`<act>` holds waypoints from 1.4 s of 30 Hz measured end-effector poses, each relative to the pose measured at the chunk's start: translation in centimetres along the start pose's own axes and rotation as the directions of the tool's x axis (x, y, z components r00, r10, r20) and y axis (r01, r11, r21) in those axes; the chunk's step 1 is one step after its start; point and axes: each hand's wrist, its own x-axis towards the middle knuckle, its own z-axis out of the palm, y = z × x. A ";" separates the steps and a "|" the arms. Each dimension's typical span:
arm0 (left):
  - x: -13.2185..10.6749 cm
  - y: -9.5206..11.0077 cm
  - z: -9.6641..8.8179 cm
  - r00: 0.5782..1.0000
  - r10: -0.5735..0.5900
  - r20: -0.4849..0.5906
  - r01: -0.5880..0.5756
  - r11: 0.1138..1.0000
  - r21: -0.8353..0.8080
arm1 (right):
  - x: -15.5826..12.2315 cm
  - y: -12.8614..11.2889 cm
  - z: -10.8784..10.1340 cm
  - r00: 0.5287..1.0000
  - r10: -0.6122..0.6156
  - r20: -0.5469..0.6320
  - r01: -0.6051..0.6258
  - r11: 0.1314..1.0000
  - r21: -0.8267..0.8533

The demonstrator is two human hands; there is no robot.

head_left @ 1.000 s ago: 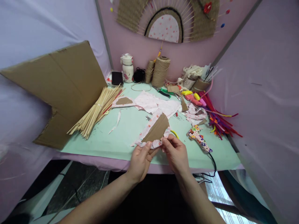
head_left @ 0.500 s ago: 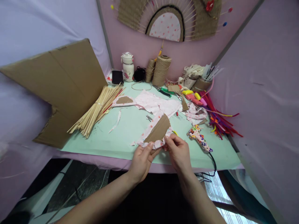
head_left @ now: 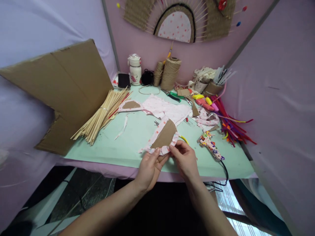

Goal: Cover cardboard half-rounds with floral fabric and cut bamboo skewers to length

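Cardboard half-disc [head_left: 164,135], brown, edged in pink-spotted white fabric [head_left: 156,130]; my left hand [head_left: 149,169] and right hand [head_left: 185,160], fingers closed, pinch near edge.

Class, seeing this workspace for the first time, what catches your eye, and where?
Front and centre, the left hand and right hand hold a brown cardboard piece edged with pale pink dotted fabric. A large brown cardboard sheet stands at the left; high on the pink back wall is a tan fan-like hanging with a white dotted half-circle.
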 end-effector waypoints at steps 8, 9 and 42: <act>0.2 0.2 -0.2 0.999 -0.009 -0.044 0.008 1.000 -0.022 | -0.3 -0.1 0.0 0.996 -0.011 0.091 0.008 1.000 0.027; 0.2 0.3 -0.2 0.999 -0.006 -0.052 0.005 1.000 -0.022 | -0.3 -0.2 -0.1 0.992 -0.011 0.125 0.007 0.999 0.034; 0.6 -0.3 -0.4 0.998 0.027 -0.053 -0.024 0.997 0.067 | -0.5 0.2 1.5 1.000 -0.004 0.027 0.004 1.000 0.012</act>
